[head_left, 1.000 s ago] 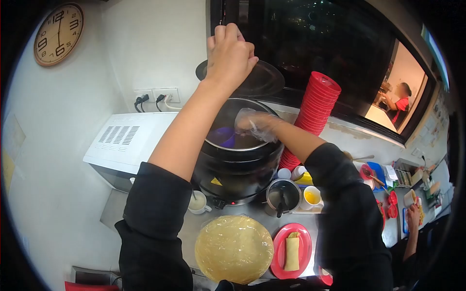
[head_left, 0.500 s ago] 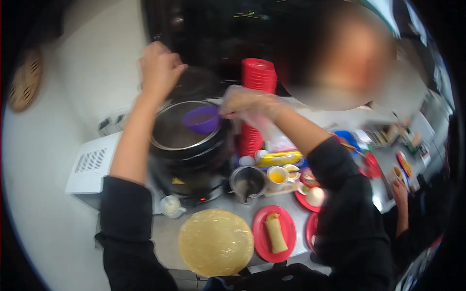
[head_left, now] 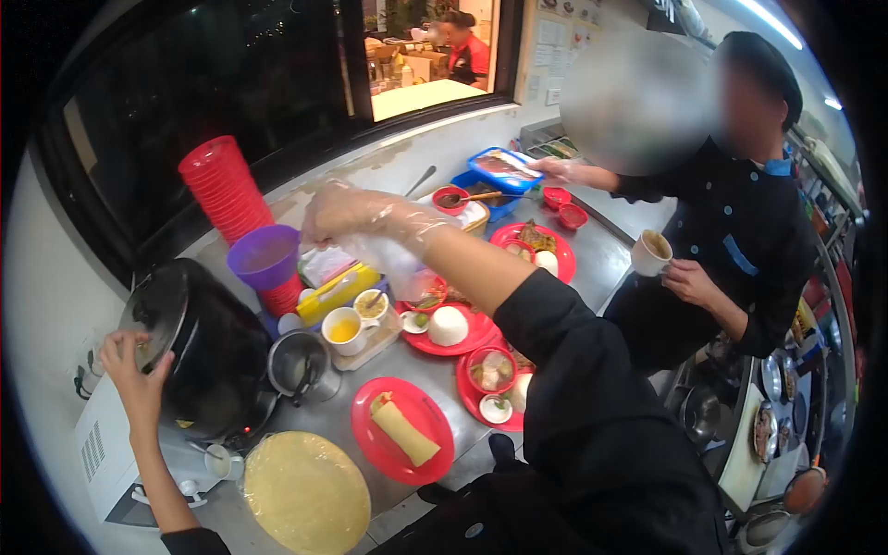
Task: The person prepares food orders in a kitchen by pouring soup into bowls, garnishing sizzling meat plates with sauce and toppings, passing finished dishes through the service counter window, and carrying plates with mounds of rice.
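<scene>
My right hand [head_left: 347, 215], in a clear plastic glove, grips the rim of a purple bowl [head_left: 263, 264]. The bowl is above the counter, in front of a tall stack of red containers [head_left: 222, 185]; its contents look brownish but are not clear. Over at the left, my left hand [head_left: 134, 365] has its fingers apart and curved at the edge of the lid [head_left: 162, 301] on a black electric warmer [head_left: 217, 347]. The lid lies over the warmer's opening. Beside the warmer stands a metal pot [head_left: 303, 365] with a utensil in it.
A red plate [head_left: 402, 430] with a wrapped roll and a film-covered yellow round [head_left: 308, 495] lie in front. Several red plates with rice [head_left: 449, 326] and bowls stand to the right. A co-worker [head_left: 717, 222] there holds a white cup [head_left: 651, 252] and a blue-edged container [head_left: 504, 166].
My left hand has come down from its raised position, and the lid now covers the warmer. The purple bowl has moved from over the warmer's opening to its right. The view has swung right.
</scene>
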`<state>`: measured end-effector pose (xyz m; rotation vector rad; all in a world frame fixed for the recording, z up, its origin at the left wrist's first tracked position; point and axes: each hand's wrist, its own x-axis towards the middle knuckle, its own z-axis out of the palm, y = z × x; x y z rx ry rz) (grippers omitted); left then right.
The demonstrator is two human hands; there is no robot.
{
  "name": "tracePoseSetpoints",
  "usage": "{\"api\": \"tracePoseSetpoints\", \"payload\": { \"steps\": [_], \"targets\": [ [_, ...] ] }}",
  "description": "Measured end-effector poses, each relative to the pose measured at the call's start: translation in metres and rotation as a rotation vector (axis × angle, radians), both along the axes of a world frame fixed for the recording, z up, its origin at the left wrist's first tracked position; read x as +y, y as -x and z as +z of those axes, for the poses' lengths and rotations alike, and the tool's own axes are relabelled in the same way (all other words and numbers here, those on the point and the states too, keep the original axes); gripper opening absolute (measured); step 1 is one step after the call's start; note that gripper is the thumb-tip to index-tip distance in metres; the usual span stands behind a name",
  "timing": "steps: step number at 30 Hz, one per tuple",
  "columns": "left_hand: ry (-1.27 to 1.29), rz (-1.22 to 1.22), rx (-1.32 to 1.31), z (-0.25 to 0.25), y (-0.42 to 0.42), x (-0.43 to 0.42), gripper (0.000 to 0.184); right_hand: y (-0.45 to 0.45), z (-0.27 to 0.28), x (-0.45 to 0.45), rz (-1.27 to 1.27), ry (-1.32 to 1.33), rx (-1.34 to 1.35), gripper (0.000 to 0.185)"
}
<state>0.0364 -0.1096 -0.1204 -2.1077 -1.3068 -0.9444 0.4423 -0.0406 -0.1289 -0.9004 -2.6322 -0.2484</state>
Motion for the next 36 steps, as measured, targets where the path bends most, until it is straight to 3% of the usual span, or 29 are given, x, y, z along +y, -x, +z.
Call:
{"api": "tracePoseSetpoints", "payload": {
  "steps": [4, 6, 8, 10, 12, 13, 15, 16, 18, 19, 21, 22, 24, 25, 27, 31, 36],
  "targets": [
    [0.253, -0.138, -0.099, -0.01, -0.075, -0.052, 0.034, -0.097, -0.003, -0.033, -0.083, -0.164, -0.086, 0.006],
    [0.312, -0.187, -0.086, -0.012, -0.124, -0.079, 0.033, -0.148, -0.003, -0.05, -0.175, 0.325, 0.266, 0.006],
    [0.405, -0.235, -0.102, -0.02, -0.174, -0.103, 0.033, -0.202, -0.005, -0.066, -0.132, 0.401, 0.384, 0.008],
    [0.514, -0.277, -0.128, -0.032, -0.223, -0.122, 0.033, -0.258, -0.024, -0.063, -0.172, 0.567, 0.705, 0.011],
    [0.635, -0.296, -0.198, -0.054, -0.272, -0.14, 0.032, -0.315, -0.041, -0.07, -0.025, 0.872, 1.129, 0.005],
    [0.679, -0.303, -0.213, -0.064, -0.295, -0.147, 0.031, -0.344, -0.036, -0.075, -0.01, 0.879, 1.128, 0.005],
    [0.735, -0.304, -0.191, -0.083, -0.338, -0.162, 0.031, -0.395, -0.014, -0.087, -0.055, -0.063, 0.012, 0.005],
    [0.802, -0.293, -0.207, -0.092, -0.358, -0.168, 0.031, -0.426, -0.021, -0.084, -0.042, -0.068, 0.018, 0.005],
    [0.827, -0.302, -0.233, -0.114, -0.389, -0.18, 0.031, -0.478, -0.044, -0.075, -0.257, -0.176, -0.104, 0.005],
    [0.854, -0.326, -0.261, -0.123, -0.403, -0.185, 0.032, -0.502, -0.052, -0.073, -0.248, -0.178, -0.098, 0.005],
    [0.944, -0.302, -0.312, -0.134, -0.426, -0.196, 0.032, -0.541, -0.069, -0.073, -0.688, 0.088, 0.144, 0.014],
    [1.042, -0.285, -0.361, -0.138, -0.433, -0.201, 0.031, -0.557, -0.079, -0.075, -0.679, 0.096, 0.156, 0.014],
    [1.022, -0.285, -0.293, -0.141, -0.444, -0.205, 0.031, -0.58, -0.094, -0.078, -1.031, 0.213, 0.337, 0.023],
    [0.995, -0.308, -0.236, -0.142, -0.45, -0.204, 0.03, -0.588, -0.099, -0.08, -1.028, 0.218, 0.346, 0.023],
    [1.009, -0.292, -0.23, -0.145, -0.456, -0.203, 0.031, -0.603, -0.108, -0.091, -1.268, 0.234, 0.418, 0.025],
    [1.033, -0.237, -0.179, -0.152, -0.468, -0.199, 0.032, -0.649, -0.163, -0.085, -1.398, 0.354, 0.503, 0.026],
    [1.126, -0.261, -0.19, -0.156, -0.491, -0.189, 0.03, -0.703, -0.238, -0.066, -1.578, 0.314, 0.322, 0.023]
  ]
}}
